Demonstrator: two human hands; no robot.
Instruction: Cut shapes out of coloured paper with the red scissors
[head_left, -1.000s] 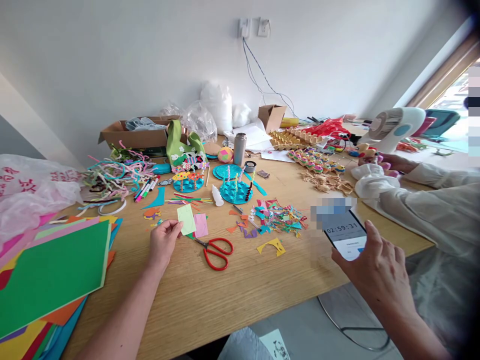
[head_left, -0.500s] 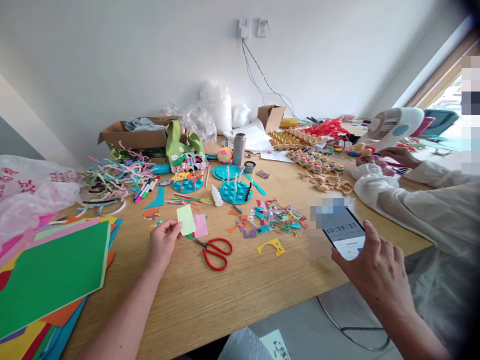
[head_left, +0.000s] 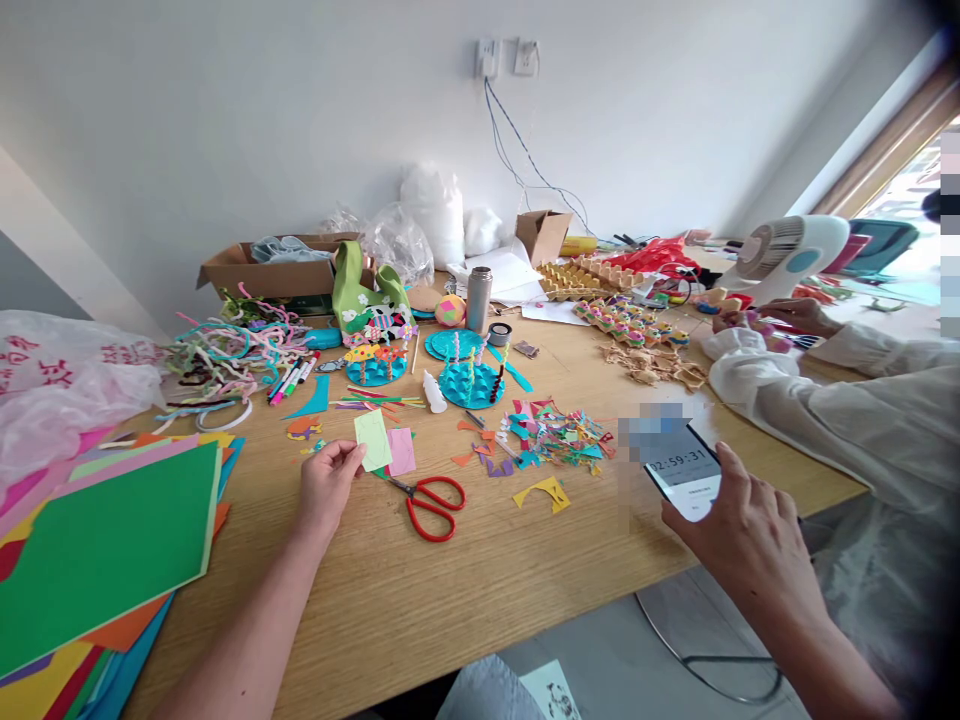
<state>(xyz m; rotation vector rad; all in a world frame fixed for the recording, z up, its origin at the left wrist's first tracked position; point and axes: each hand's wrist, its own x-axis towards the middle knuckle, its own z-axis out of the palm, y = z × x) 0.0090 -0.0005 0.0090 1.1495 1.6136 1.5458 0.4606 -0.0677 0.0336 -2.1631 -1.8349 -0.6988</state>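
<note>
My left hand (head_left: 330, 485) pinches the edge of a light green paper piece (head_left: 373, 442) that has faint lines drawn on it. Beside that piece lies a pink paper piece (head_left: 402, 451). Red-handled scissors (head_left: 436, 507) rest on the table, their tips near the two papers. My right hand (head_left: 739, 520) grips a phone (head_left: 684, 472) by its lower end, at the table's right front edge. Its screen shows a timer, partly blurred out. A yellow paper scrap (head_left: 543, 494) and a heap of coloured paper clippings (head_left: 559, 435) lie between my hands.
Coloured sheets (head_left: 112, 545) are stacked at the left, near pipe cleaners (head_left: 225, 350). Blue decorated discs (head_left: 471, 383), a white glue bottle (head_left: 433, 392) and a metal flask (head_left: 478, 300) stand mid-table. At the right, a person's sleeves (head_left: 810, 385) reach over the table near a fan (head_left: 787, 250).
My right hand and the phone have shifted slightly left. My left hand stays still with the light green paper.
</note>
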